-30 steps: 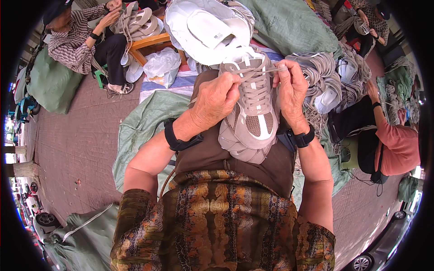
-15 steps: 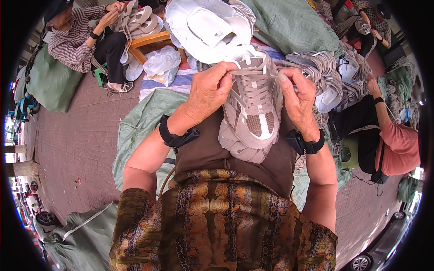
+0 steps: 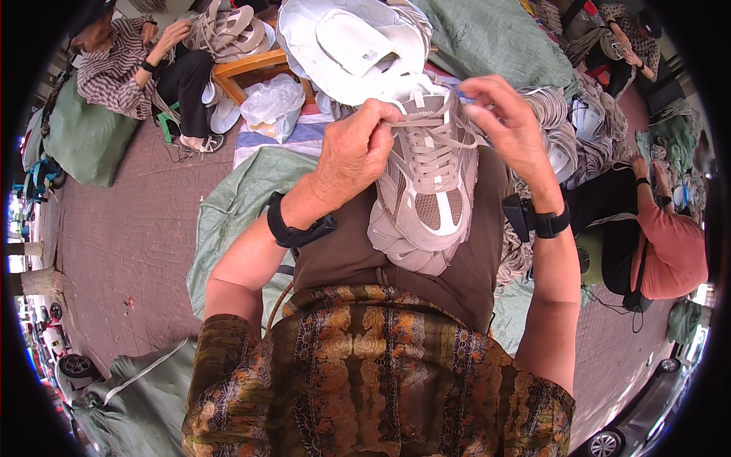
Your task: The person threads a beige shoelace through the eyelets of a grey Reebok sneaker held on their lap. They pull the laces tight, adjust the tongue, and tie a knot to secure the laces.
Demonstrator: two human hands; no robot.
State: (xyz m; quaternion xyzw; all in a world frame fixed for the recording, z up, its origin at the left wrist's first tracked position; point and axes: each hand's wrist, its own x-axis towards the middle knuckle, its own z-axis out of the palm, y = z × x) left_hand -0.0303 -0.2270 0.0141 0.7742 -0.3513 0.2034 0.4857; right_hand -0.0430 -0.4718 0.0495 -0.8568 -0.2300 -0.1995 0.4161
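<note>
On brown trousers (image 3: 335,251) above reddish paving (image 3: 145,251), taupe shoe (image 3: 438,206), left fingers (image 3: 383,113) pinching lace (image 3: 432,142) (right fingers (image 3: 496,91) parted)

Outdoors in daylight, reddish-brown patterned paving (image 3: 137,244) stretches around a striped sheet (image 3: 311,131), with an orange-brown wooden frame (image 3: 247,64) near it, a small green stool (image 3: 166,126) farther left, a tree trunk (image 3: 38,282) by the left rim and a grey car (image 3: 640,415) at lower right.
</note>
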